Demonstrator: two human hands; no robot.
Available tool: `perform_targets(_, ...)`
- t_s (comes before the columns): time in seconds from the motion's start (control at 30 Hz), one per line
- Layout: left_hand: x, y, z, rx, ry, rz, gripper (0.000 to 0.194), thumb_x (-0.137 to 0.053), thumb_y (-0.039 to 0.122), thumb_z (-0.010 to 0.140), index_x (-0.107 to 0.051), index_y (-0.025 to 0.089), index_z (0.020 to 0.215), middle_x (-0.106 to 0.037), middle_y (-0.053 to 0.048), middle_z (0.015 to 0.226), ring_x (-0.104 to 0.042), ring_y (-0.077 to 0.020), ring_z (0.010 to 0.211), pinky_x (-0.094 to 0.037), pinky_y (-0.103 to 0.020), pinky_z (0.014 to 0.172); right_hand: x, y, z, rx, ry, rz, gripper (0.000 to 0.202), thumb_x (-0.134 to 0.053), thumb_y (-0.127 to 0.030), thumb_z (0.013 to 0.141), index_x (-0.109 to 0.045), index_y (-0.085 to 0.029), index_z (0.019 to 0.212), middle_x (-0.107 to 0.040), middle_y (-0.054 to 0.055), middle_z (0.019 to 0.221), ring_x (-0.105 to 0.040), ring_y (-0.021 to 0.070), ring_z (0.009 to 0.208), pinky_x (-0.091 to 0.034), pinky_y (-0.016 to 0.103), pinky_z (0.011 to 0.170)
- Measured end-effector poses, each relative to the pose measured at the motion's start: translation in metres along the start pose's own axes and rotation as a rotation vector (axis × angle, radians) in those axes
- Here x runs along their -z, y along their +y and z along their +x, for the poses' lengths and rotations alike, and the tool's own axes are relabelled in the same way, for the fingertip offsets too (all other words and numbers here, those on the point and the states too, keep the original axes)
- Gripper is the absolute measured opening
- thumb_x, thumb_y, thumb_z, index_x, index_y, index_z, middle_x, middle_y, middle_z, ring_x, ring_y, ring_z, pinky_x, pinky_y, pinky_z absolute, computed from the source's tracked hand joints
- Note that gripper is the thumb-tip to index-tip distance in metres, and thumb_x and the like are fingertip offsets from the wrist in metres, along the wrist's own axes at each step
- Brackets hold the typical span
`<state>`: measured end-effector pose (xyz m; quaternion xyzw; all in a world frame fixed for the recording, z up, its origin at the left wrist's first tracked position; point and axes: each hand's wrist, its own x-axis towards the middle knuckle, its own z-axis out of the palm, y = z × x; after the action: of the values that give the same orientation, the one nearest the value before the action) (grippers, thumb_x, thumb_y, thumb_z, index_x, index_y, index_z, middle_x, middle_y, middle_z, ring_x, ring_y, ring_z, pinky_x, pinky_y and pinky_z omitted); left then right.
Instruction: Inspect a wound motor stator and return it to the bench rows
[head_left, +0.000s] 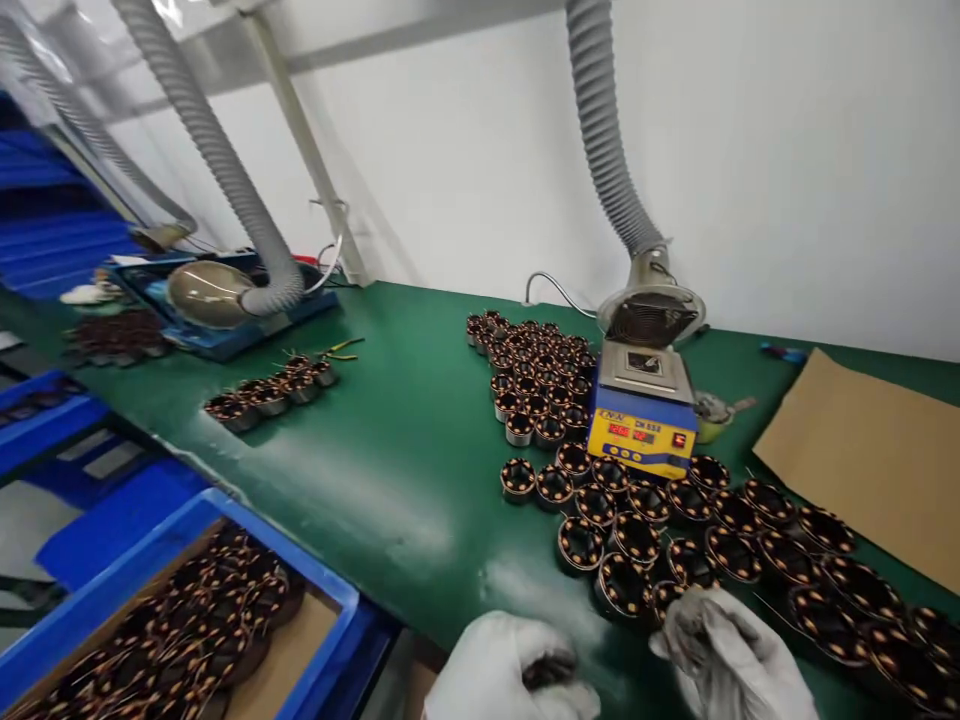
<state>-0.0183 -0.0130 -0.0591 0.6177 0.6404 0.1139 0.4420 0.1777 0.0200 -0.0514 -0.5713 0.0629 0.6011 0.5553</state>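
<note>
At the near edge of the green bench (390,470), the gloved left hand (510,670) curls closed around a wound stator (550,668) (dark core, copper coils just peeking out). The gloved right hand (731,655) is loosely bent beside it; whether it grips anything is unclear. More stators (637,540) crowd a yellow-and-blue solder pot (641,420).

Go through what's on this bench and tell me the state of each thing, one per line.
Left hand: gloved, closed around a dark wound coil.
Right hand: gloved, fingers pinched at a coil on the bench edge.
Soldering station: on, red digits lit.
Loose coils: upright in rows on the green mat.
Blue bin: open, partly filled with coils.
Cardboard sheet: lying flat.
</note>
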Motion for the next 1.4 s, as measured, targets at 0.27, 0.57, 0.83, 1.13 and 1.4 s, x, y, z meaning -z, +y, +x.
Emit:
perform_targets(0.27,-0.004,0.027,0.059,-0.084,0.015,0.468,0.055,-0.051,0.057,0.075,-0.052,0.032,0.123,-0.048,-0.009,0.115,-0.045,-0.0303,0.1,-0.036,-0.041,0.084,0.018,-0.007,0.012,0.248,-0.066,0.012,0.034,-0.082,-0.023,0.026,-0.056,-0.013,0.046,-0.048,0.007,0.056,-0.046,0.0162,0.046,-0.039,0.03,0.041)
perform_targets(0.57,-0.005,0.009,0.058,-0.151,-0.037,0.443,0.024,-0.047,0.038,0.086,-0.06,0.02,0.096,-0.042,-0.001,0.132,-0.041,-0.0224,0.115,-0.033,-0.036,0.094,0.016,0.007,0.03,0.547,-0.316,-0.463,0.03,-0.078,-0.023,0.054,-0.07,-0.02,0.083,-0.062,0.011,0.095,-0.062,0.0189,0.081,-0.051,0.021,0.073)
perform_targets(0.83,-0.029,-0.021,0.061,-0.411,0.212,0.201,0.019,-0.06,0.033,0.078,-0.06,0.017,0.089,-0.049,-0.004,0.124,-0.049,-0.0196,0.107,-0.04,-0.035,0.092,0.005,0.039,0.016,0.659,-0.492,-1.094,0.042,-0.052,-0.038,0.084,-0.051,-0.025,0.123,-0.046,0.003,0.125,-0.048,0.0121,0.111,-0.039,0.021,0.096)
perform_targets(1.13,-0.005,0.015,0.072,-0.504,0.405,0.076,0.036,-0.061,0.038,0.073,-0.061,0.016,0.101,-0.054,-0.013,0.106,-0.052,-0.0218,0.103,-0.044,-0.035,0.091,-0.013,0.011,0.01,0.606,-0.864,-0.994,0.006,-0.054,-0.016,0.075,-0.055,-0.012,0.079,-0.052,0.008,0.089,-0.052,0.0134,0.088,-0.042,0.022,0.078)
perform_targets(1.4,0.001,0.023,0.059,-0.511,0.378,-0.073,0.05,-0.066,0.037,0.067,-0.058,0.017,0.112,-0.054,-0.013,0.109,-0.05,-0.0242,0.108,-0.043,-0.036,0.094,-0.017,-0.022,0.006,1.083,-0.565,-0.562,0.004,-0.056,-0.015,0.081,-0.058,-0.018,0.081,-0.054,0.003,0.088,-0.052,0.0062,0.062,-0.043,0.017,0.053)
